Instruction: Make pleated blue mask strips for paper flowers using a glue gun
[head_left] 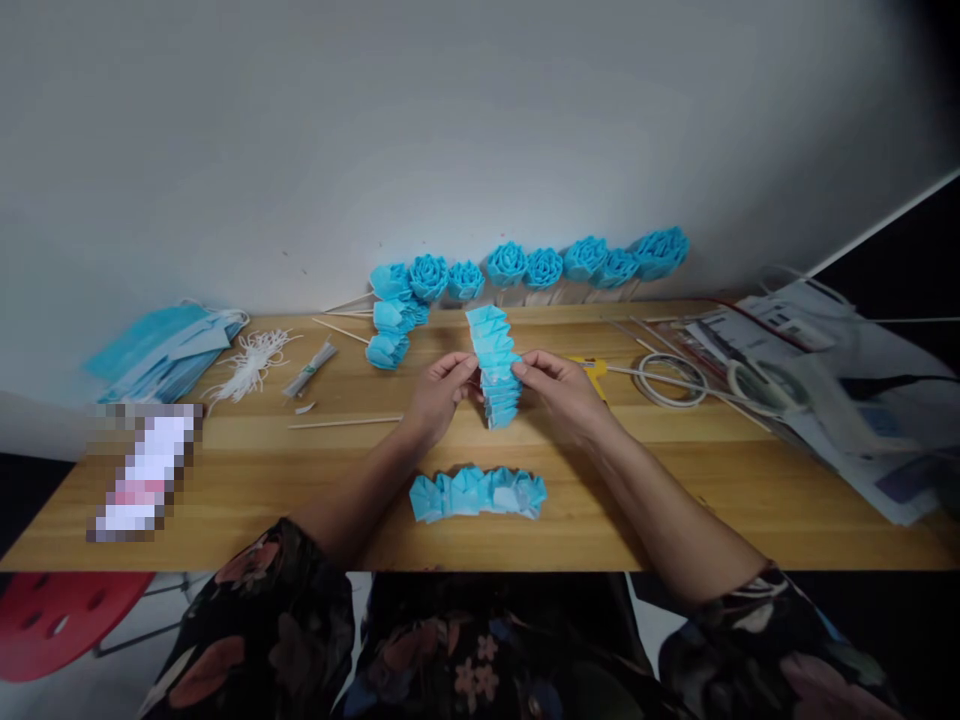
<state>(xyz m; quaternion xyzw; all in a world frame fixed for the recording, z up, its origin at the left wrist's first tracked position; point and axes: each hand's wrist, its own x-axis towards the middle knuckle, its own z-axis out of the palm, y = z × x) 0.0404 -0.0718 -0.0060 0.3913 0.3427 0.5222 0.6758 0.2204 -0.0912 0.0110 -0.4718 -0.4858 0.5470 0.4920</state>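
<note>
Between my two hands, above the wooden table, a pleated blue strip [495,365] hangs lengthwise, folded into petal-like points. My left hand [442,390] pinches its left edge between thumb and fingers. On the opposite edge, my right hand [553,385] grips it the same way. A second folded blue strip [480,495] lies flat near the table's front edge, below my hands. Behind them, several finished blue flowers [506,263] stand in a row along the wall. More blue flowers [388,350] on sticks lie at the row's left end.
Stacked blue face masks [169,350], white ear loops [255,362] and a bundle of wires [311,368] lie left. One thin stick [345,423] rests beside my left forearm. A yellow glue gun [591,372], a tape roll [670,380] and papers [832,400] are right. A red stool [67,620] stands below.
</note>
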